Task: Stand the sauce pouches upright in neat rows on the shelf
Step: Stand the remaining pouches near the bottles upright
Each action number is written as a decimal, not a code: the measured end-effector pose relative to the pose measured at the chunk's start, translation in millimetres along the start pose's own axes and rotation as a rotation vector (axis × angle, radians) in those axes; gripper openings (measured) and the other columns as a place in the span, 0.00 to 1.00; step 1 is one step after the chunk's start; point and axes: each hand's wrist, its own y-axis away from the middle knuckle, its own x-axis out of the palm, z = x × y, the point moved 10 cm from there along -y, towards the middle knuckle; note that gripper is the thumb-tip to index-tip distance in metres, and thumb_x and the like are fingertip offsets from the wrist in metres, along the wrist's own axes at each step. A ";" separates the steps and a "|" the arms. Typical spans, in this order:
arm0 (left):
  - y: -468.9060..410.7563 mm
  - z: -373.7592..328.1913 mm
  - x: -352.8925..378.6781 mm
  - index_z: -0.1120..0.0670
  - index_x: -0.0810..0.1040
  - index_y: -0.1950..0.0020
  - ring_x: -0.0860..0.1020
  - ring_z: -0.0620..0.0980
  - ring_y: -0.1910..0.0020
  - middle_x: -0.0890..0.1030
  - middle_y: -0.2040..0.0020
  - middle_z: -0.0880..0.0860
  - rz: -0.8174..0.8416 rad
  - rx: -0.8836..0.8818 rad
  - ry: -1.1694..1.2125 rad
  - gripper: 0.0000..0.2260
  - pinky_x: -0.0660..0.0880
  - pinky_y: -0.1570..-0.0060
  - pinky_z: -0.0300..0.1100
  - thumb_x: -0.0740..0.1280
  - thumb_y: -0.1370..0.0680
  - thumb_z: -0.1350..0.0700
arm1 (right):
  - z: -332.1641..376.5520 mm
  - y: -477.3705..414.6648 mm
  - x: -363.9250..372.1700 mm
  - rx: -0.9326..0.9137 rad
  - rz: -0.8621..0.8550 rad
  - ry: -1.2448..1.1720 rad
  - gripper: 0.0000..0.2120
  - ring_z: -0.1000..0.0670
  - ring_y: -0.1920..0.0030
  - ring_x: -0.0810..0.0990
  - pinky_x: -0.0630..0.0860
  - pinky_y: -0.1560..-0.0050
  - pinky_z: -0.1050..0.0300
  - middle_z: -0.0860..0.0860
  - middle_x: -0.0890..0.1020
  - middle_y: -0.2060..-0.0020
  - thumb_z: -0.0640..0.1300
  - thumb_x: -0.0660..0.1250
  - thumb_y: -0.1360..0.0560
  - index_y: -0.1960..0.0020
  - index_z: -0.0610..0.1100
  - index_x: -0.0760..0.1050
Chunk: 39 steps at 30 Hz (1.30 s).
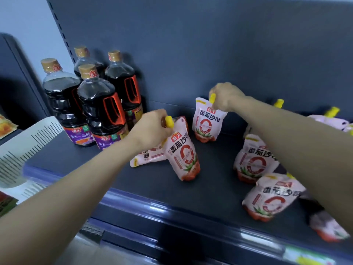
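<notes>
My left hand (152,127) grips the yellow cap of a pink-and-white tomato sauce pouch (183,155), which stands tilted near the middle of the dark shelf (215,178). My right hand (225,96) grips the yellow cap of a second pouch (208,123), held upright further back. Behind the left-hand pouch another pouch (147,155) lies flat. Two more pouches (254,161) (271,199) stand under my right forearm. One pouch (328,228) lies at the far right front edge.
Several dark soy sauce bottles (101,108) with red handles stand at the shelf's left back. A white slotted basket (23,148) sits left of the shelf. More yellow-capped pouches (332,117) lie at the back right. The shelf's blue front rail (172,205) runs across.
</notes>
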 end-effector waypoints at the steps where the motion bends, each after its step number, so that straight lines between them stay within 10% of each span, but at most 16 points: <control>1: -4.2 -6.8 4.7 0.62 0.73 0.57 0.72 0.53 0.67 0.78 0.63 0.58 0.012 0.022 -0.019 0.05 0.72 0.68 0.44 0.67 0.28 0.61 | -3.5 -0.9 -1.6 0.002 -0.008 -0.006 0.09 0.40 0.52 0.80 0.75 0.57 0.54 0.42 0.82 0.50 0.36 0.68 0.29 0.50 0.41 0.81; 11: -28.5 -36.8 36.5 0.56 0.74 0.72 0.66 0.51 0.71 0.69 0.74 0.51 0.149 0.063 -0.185 0.12 0.63 0.71 0.39 0.72 0.31 0.59 | -6.5 -4.0 -10.7 -0.065 -0.060 0.046 0.11 0.39 0.49 0.80 0.73 0.58 0.55 0.42 0.81 0.48 0.34 0.67 0.28 0.48 0.42 0.80; 39: -43.6 -59.2 26.0 0.57 0.79 0.47 0.79 0.50 0.54 0.81 0.54 0.52 0.064 0.123 0.015 0.11 0.75 0.49 0.43 0.72 0.28 0.57 | 11.9 31.7 -64.7 -0.122 -0.182 0.087 0.18 0.39 0.38 0.76 0.75 0.40 0.46 0.43 0.77 0.37 0.40 0.63 0.24 0.34 0.45 0.73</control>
